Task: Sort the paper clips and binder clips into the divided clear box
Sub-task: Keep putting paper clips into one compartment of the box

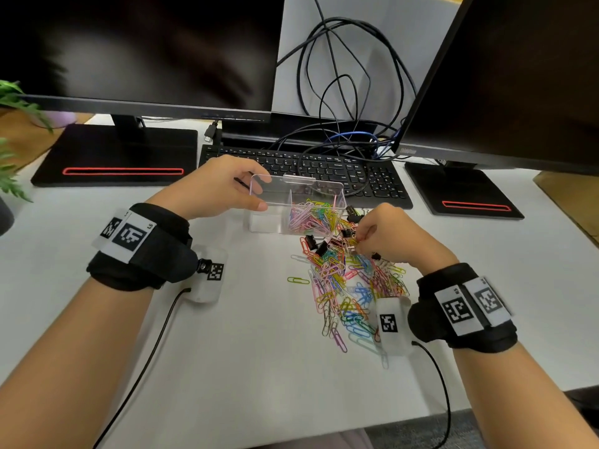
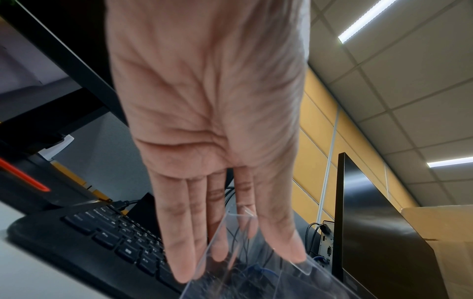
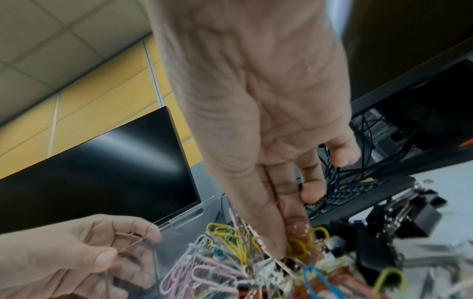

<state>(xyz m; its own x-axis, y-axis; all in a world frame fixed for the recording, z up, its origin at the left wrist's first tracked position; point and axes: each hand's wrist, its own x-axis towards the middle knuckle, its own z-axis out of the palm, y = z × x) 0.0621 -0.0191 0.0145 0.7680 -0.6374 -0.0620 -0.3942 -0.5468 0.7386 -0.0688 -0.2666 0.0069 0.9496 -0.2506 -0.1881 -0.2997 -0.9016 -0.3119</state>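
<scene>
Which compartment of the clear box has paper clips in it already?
The right-hand compartment, nearest the right hand; the compartments by the left hand look empty.

Two hands: left hand (image 1: 216,186), right hand (image 1: 393,234). One divided clear box (image 1: 259,218), with two compartments visible. Coloured paper clips (image 1: 350,286) too many and too tangled to count: one heap loose on the table (image 1: 227,351), a second batch inside the box's right compartment, a single green clip (image 1: 298,280) lying apart. Black binder clips (image 1: 312,243): at least six visible, scattered at the far end of the heap; exact number unclear. Two monitors: left monitor (image 1: 139,50), right monitor (image 1: 518,79). One keyboard (image 1: 356,170). Two wrist cameras: left wrist camera (image 1: 207,273), right wrist camera (image 1: 392,322). One tangle of cables (image 1: 340,76), strands uncountable.
</scene>
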